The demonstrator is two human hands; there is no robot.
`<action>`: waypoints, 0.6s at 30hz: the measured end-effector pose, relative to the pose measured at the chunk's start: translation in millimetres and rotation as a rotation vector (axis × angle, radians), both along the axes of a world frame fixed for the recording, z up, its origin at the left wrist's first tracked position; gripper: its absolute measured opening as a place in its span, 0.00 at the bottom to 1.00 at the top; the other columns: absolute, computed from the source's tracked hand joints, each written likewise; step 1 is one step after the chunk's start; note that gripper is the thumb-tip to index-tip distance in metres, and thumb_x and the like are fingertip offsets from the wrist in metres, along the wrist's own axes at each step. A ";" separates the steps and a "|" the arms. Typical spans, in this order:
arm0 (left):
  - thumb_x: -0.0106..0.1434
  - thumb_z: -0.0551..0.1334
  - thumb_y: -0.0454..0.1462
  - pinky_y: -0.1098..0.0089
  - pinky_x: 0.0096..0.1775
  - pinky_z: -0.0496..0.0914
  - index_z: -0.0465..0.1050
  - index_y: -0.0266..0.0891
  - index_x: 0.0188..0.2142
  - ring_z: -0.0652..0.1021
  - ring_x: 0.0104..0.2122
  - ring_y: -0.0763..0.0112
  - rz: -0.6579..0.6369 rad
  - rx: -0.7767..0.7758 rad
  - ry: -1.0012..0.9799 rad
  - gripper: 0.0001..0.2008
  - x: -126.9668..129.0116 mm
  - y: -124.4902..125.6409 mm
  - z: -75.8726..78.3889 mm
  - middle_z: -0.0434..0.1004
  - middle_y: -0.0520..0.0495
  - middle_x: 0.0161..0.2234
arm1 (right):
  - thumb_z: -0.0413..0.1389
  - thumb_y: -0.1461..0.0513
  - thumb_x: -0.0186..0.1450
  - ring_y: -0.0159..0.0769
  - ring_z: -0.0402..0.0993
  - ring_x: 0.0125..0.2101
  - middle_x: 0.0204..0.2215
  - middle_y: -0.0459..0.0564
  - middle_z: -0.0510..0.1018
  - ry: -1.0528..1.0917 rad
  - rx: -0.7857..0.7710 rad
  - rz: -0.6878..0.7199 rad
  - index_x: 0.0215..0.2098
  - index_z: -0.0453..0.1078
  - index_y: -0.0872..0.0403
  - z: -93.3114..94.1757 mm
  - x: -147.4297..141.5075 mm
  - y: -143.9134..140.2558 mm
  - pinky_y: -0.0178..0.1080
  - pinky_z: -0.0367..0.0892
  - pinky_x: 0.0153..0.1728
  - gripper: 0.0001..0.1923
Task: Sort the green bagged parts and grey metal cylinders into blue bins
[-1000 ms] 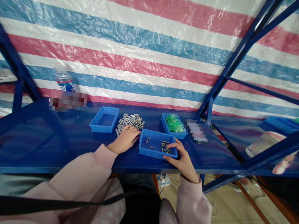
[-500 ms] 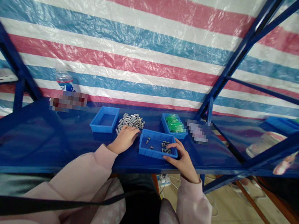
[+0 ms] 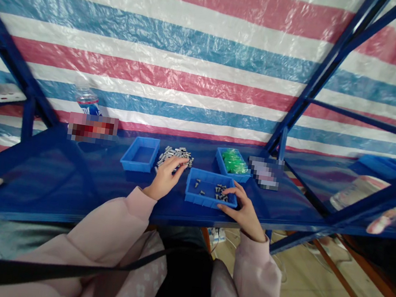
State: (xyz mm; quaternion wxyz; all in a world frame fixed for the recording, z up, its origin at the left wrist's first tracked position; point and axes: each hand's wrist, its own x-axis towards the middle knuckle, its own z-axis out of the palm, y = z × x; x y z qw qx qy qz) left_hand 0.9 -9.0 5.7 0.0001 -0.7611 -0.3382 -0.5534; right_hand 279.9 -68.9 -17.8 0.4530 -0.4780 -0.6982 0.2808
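The left hand (image 3: 164,178) has moved farther over the metal pieces (image 3: 172,152), half-curled, its hold unclear; the right hand (image 3: 246,214) grips the screw box (image 3: 199,200) by its right end, near the desk's front edge (image 3: 177,216).

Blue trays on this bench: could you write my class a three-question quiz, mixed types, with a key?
1. Multiple choice: which are nearest the left hand's fingertips?
A) Green pieces
B) Loose metal pieces
C) The bottle
2. True or false: the right hand is on the bottle.
3. Short answer: what colour are the contents of the tray just beyond the screw tray?

Key
1. B
2. False; it is at the right end of the screw tray.
3. Green
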 end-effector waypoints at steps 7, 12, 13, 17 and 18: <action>0.67 0.59 0.34 0.66 0.44 0.73 0.72 0.40 0.46 0.78 0.38 0.69 -0.114 0.000 0.020 0.09 3.4 -7.0 5.3 0.78 0.46 0.37 | 0.67 0.53 0.54 0.50 0.51 0.65 0.55 0.54 0.68 -0.031 0.024 -0.009 0.39 0.71 0.49 -1.9 -3.3 2.9 0.50 0.54 0.62 0.17; 0.66 0.61 0.35 0.63 0.46 0.70 0.70 0.41 0.49 0.78 0.39 0.68 -0.126 -0.011 0.093 0.12 3.0 -7.3 4.1 0.79 0.47 0.37 | 0.66 0.54 0.55 0.49 0.51 0.65 0.52 0.54 0.70 -0.055 0.029 -0.012 0.38 0.71 0.49 -3.9 -6.1 3.6 0.51 0.52 0.63 0.16; 0.66 0.61 0.35 0.62 0.47 0.70 0.70 0.42 0.50 0.78 0.40 0.67 -0.126 -0.024 0.111 0.12 3.0 -7.6 4.1 0.80 0.47 0.37 | 0.66 0.54 0.55 0.49 0.51 0.65 0.51 0.54 0.71 -0.059 0.030 -0.015 0.38 0.71 0.49 -3.7 -6.7 3.6 0.50 0.51 0.63 0.16; 0.67 0.60 0.36 0.60 0.48 0.69 0.68 0.42 0.52 0.78 0.41 0.65 -0.152 -0.088 0.181 0.14 3.2 -9.1 5.2 0.81 0.48 0.38 | 0.66 0.54 0.55 0.49 0.52 0.65 0.50 0.53 0.72 -0.070 0.045 -0.019 0.38 0.70 0.49 -1.2 -9.0 3.1 0.50 0.52 0.63 0.15; 0.67 0.60 0.36 0.59 0.49 0.68 0.68 0.42 0.52 0.78 0.41 0.65 -0.158 -0.103 0.190 0.14 3.2 -9.4 5.5 0.81 0.48 0.38 | 0.66 0.54 0.55 0.49 0.52 0.65 0.50 0.53 0.72 -0.071 0.049 -0.021 0.37 0.71 0.49 -0.6 -9.5 3.0 0.49 0.52 0.63 0.15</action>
